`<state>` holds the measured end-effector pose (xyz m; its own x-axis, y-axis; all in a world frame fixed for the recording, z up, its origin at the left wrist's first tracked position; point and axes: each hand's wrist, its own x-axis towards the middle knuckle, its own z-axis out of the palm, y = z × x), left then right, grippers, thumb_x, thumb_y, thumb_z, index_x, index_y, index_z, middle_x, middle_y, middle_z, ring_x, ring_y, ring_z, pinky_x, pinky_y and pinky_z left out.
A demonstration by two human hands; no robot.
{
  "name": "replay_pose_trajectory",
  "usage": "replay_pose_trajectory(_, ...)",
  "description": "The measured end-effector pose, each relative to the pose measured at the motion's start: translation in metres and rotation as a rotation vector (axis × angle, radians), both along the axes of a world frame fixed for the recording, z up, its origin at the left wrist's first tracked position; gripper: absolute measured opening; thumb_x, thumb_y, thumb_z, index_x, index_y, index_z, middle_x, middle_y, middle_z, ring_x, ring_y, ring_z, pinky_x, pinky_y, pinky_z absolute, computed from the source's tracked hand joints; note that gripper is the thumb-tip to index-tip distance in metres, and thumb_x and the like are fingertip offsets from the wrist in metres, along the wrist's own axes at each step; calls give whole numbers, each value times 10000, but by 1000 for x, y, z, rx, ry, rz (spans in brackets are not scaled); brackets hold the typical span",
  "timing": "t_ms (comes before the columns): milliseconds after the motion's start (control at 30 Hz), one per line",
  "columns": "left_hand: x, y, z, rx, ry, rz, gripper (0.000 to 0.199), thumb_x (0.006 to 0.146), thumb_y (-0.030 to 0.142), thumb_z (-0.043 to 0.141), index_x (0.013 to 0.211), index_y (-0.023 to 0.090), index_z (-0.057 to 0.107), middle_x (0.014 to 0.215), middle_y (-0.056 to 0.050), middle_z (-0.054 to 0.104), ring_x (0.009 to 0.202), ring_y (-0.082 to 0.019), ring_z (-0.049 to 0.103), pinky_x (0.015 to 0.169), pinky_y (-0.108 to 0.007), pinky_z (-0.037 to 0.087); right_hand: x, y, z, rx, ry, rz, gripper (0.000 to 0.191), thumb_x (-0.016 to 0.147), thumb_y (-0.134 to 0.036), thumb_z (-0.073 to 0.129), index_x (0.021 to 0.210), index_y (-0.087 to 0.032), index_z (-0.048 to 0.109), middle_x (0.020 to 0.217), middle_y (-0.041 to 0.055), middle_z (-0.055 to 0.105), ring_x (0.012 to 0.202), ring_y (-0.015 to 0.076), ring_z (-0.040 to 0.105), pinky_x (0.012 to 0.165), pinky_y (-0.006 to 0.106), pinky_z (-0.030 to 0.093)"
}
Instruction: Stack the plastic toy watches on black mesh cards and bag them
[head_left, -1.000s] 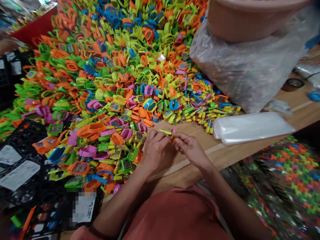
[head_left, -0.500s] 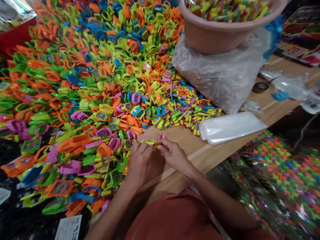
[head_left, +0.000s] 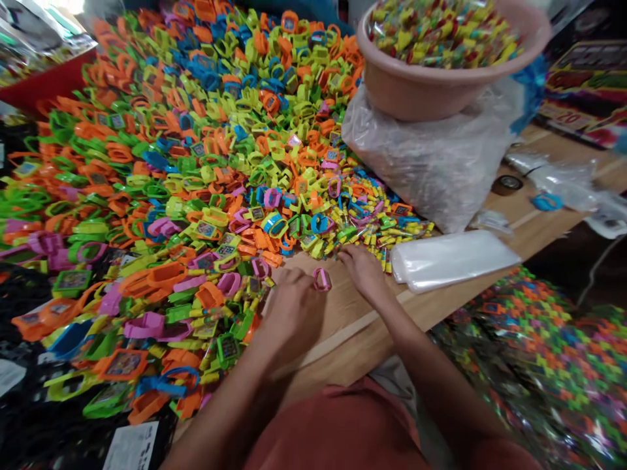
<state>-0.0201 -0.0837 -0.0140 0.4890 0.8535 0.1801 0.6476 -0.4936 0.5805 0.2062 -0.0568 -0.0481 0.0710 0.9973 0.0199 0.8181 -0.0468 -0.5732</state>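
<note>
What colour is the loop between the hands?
Pink plastic loop, best seen in the head view.

the plastic toy watches (head_left: 206, 163) are orange, lime green, blue and pink; the lone watch (head_left: 322, 279) is pink, the basin (head_left: 401, 98) salmon.

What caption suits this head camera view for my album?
Left hand and right hand flank a pink plastic loop on a wooden table.

Bright indoor lt, soft shadow under R hand (head_left: 365, 271), glare on plastic bag (head_left: 453, 261), edge blur.
</note>
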Motion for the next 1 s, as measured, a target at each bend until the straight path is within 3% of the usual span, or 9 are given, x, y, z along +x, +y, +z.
replay_pose_trajectory(67, 21, 0, -20, -53, -17, -20, 296, 875, 53, 541, 960, 211, 775, 892, -77, 649, 868, -244, 555, 785, -368, 468, -6, -4, 2, -30, -127, -22, 277, 1040, -354, 505, 1099, -189, 720, 1118, 179, 692, 961, 307, 668, 818, 398, 504)
replay_pose_trajectory(167, 27, 0, -30, -58, -121, 34, 243, 908, 129, 571, 930, 241, 785, 891, -77, 643, 874, -245, 560, 781, -373, 479, -4, -11, -1, -5, -159, -5, 204, 1019, -289, 525, 1095, -184, 682, 1120, 172, 669, 957, 294, 656, 788, 373, 491)
replay_pose_trajectory(267, 17, -2, -23, -96, -300, 145, 194, 932, 211, 604, 962, 247, 792, 978, -85, 677, 950, -247, 604, 819, -382, 496, 2, -18, -10, 44, 51, 11, 227, 976, -214, 532, 1177, -167, 628, 1008, 119, 677, 911, 263, 651, 784, 358, 494)
replay_pose_trajectory(367, 8, -4, -12, -212, -468, 275, 155, 922, 267, 645, 948, 215, 789, 976, -78, 734, 935, -233, 662, 841, -373, 517, -2, -29, -15, 70, 365, 73, 315, 978, -260, 534, 1282, -200, 589, 1001, 70, 685, 881, 223, 649, 787, 339, 511)
replay_pose_trajectory(467, 5, -7, -5, -329, -573, 356, 156, 889, 275, 685, 985, 187, 771, 950, -70, 773, 868, -213, 701, 810, -343, 544, -15, -45, -11, 36, 598, 172, 262, 1007, -321, 532, 1242, -237, 609, 1150, 72, 686, 1009, 209, 658, 886, 344, 524)
replay_pose_trajectory(600, 6, -10, -1, -389, -661, 394, 171, 872, 262, 703, 998, 167, 768, 978, -78, 781, 891, -207, 713, 832, -328, 557, -31, -61, 4, -102, 727, 244, 277, 1041, -413, 519, 1258, -252, 580, 1155, 58, 689, 1020, 203, 659, 910, 345, 523)
replay_pose_trajectory(733, 7, -13, -3, -372, -669, 382, 144, 861, 224, 718, 981, 197, 795, 1000, -69, 778, 951, -218, 708, 902, -357, 552, -41, -63, 12, -67, 751, 264, 323, 1068, -429, 465, 1313, -260, 590, 1291, 65, 662, 1145, 212, 616, 994, 356, 474)
replay_pose_trajectory(867, 8, -19, -8, -221, -558, 316, 162, 919, 215, 687, 1037, 241, 796, 1021, -60, 752, 976, -215, 694, 895, -352, 548, -45, -61, 10, -33, 808, 231, 295, 1044, -448, 521, 1200, -234, 649, 1168, 56, 698, 1079, 211, 624, 957, 343, 467)
replay_pose_trajectory(1000, 9, -24, -6, -27, -380, 278, 168, 956, 179, 647, 1040, 230, 783, 983, -63, 730, 946, -210, 673, 831, -334, 539, -46, -62, 10, -102, 950, 193, 310, 1003, -457, 585, 1187, -220, 668, 1083, 42, 709, 962, 189, 623, 879, 319, 484)
